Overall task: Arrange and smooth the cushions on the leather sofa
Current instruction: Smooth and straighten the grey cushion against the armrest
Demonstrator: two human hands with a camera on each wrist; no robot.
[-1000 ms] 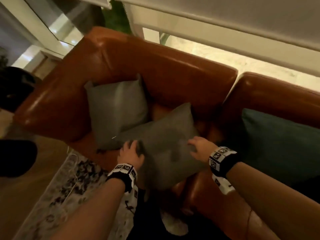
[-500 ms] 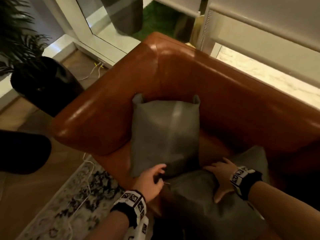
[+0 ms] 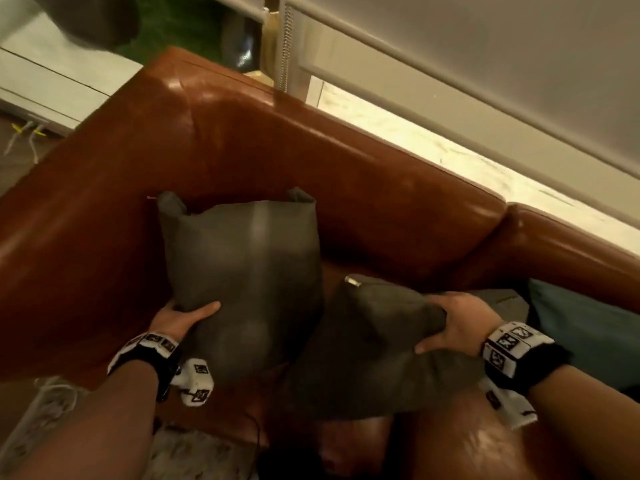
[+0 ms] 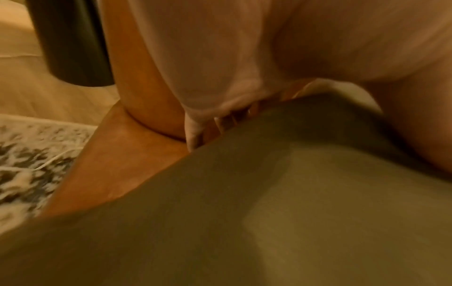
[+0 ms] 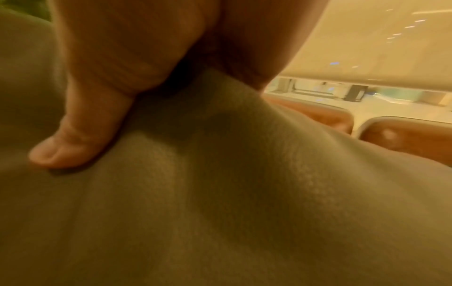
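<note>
Gripping one grey cushion each, both hands work at the sofa's left corner. L hand holds the upright cushion at its lower left edge: thumb across the front, fingers tucked behind, between fabric & leather armrest. R hand bunches the right edge of the 2nd cushion, which lies tilted on the seat w/ thumb pressed flat on top; other fingers prob. curl under, hidden. Teal cushion sits just right.

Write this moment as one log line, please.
left hand: holds upright grey cushion | right hand: grips slumped grey cushion | brown leather sofa
</note>
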